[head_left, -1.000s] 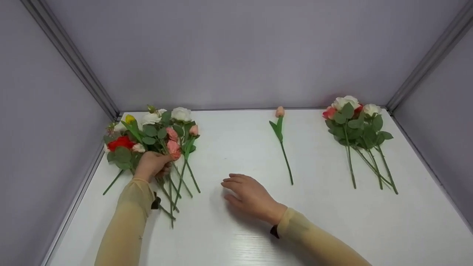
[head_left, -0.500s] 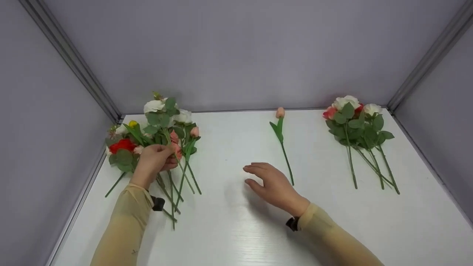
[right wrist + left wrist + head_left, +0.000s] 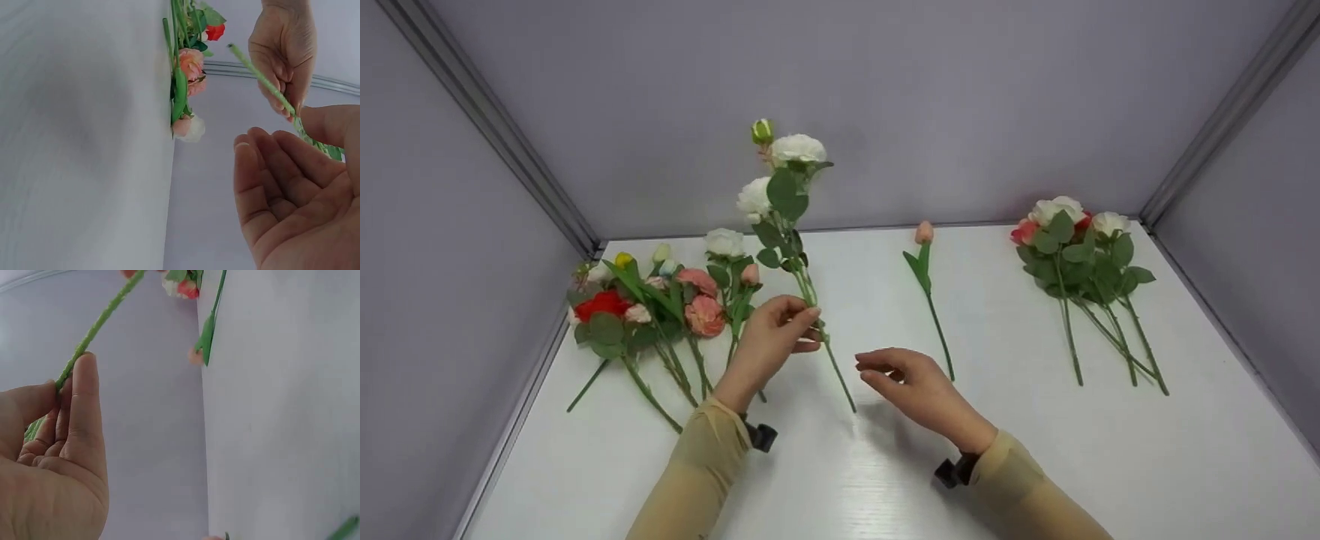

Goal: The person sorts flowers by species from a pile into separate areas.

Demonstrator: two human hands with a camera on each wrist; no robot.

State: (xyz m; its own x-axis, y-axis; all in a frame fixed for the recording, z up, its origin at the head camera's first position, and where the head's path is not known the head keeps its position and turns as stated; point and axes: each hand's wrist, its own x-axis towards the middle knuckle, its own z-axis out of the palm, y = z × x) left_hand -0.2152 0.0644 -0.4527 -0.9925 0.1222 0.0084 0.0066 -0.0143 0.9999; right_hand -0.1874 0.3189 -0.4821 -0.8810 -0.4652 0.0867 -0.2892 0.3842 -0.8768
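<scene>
My left hand (image 3: 769, 341) pinches the green stem of an artificial white flower spray (image 3: 799, 150) between thumb and fingers. Two white blooms and a greenish bud top the spray, which leans up and left above the table. Its lower stem slants down toward my right hand (image 3: 919, 394). In the left wrist view, thumb and fingers close on the stem (image 3: 104, 320). The right hand is empty, its fingers relaxed and slightly bent, thumb apart. In the right wrist view the stem's cut end (image 3: 232, 46) shows beyond that hand. Behind it lies a single pink tulip (image 3: 924, 262).
A pile of mixed flowers on the left holds a red bloom (image 3: 601, 306), pink carnation-like blooms (image 3: 705, 315), a yellow tulip (image 3: 623, 259) and a white rose (image 3: 724, 243). Several white and red roses (image 3: 1061, 225) lie at the right. Grey walls (image 3: 885, 112) enclose the white table (image 3: 840, 480).
My left hand has lifted the white flower spray out of the left pile and carried it right to the middle. The right hand has moved to the right, staying empty.
</scene>
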